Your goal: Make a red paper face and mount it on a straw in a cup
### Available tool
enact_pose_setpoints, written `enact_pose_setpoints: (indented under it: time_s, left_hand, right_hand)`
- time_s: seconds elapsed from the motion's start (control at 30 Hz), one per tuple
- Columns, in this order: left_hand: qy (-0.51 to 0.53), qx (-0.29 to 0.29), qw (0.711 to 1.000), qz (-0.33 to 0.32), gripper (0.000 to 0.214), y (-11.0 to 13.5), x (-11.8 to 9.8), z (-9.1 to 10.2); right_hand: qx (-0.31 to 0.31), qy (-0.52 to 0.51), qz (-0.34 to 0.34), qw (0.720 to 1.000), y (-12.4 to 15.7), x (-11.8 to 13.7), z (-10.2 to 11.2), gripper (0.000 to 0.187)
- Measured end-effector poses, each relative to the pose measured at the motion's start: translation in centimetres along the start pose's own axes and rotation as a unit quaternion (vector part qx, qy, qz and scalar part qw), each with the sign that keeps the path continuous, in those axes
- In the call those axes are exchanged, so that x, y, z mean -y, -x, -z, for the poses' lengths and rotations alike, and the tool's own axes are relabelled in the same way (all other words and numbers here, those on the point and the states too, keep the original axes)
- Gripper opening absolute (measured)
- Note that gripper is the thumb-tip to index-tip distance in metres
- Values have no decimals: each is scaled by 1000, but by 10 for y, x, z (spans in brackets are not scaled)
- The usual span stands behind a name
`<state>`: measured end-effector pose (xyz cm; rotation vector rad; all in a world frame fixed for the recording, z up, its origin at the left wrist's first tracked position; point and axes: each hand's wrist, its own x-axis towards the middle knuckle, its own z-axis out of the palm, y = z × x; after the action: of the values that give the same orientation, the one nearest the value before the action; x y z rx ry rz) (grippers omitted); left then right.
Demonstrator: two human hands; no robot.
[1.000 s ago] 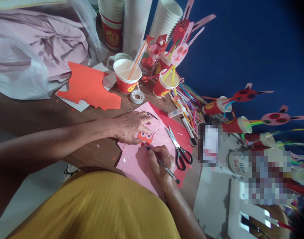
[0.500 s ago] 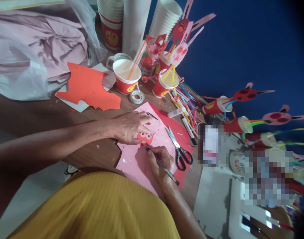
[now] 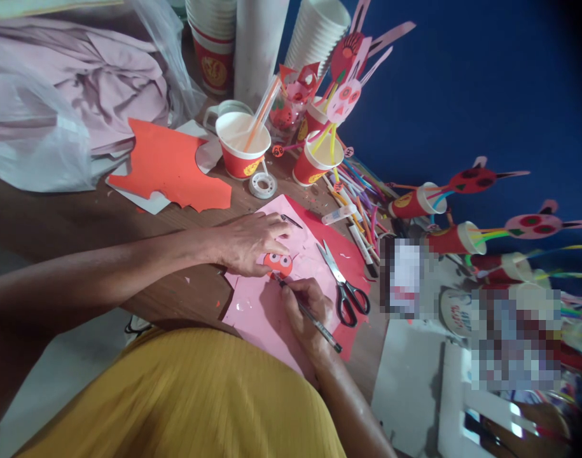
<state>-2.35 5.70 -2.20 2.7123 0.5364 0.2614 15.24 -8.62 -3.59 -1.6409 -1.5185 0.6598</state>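
Observation:
My left hand point(image 3: 250, 243) lies on a pink paper sheet point(image 3: 262, 312), fingers curled and pressing down a small red paper face with white eyes point(image 3: 278, 263). My right hand point(image 3: 307, 308) grips a dark pen point(image 3: 314, 321) in a writing hold, its tip touching the pink sheet at the lower edge of the red face. A red paper sheet point(image 3: 355, 270) lies under the pink one. Black-handled scissors point(image 3: 343, 286) rest on it just right of my right hand.
Red paper cups point(image 3: 242, 149) with straws and paper animal faces stand behind. A tape roll point(image 3: 263, 185), a cut orange sheet point(image 3: 171, 168), loose markers point(image 3: 357, 216), stacked cups point(image 3: 214, 38) and a plastic bag of cloth point(image 3: 56, 102) crowd the wooden table. Blue wall at the right.
Almost nothing differs. The pen tip in my right hand shifts slightly along the lower edge of the red face; my left hand stays pressed in place.

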Motion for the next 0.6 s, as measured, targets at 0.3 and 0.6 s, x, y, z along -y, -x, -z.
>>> enact_pose_setpoints:
  time_s: [0.3, 0.6]
  left_hand:
    - [5, 7, 1000, 2, 38, -1, -1, 2]
    - [8, 5, 1000, -3, 38, -1, 0, 1]
  right_hand:
    - [-12, 12, -2, 1000, -2, -1, -3, 13]
    - [-6, 41, -18, 999, -4, 9, 1, 16]
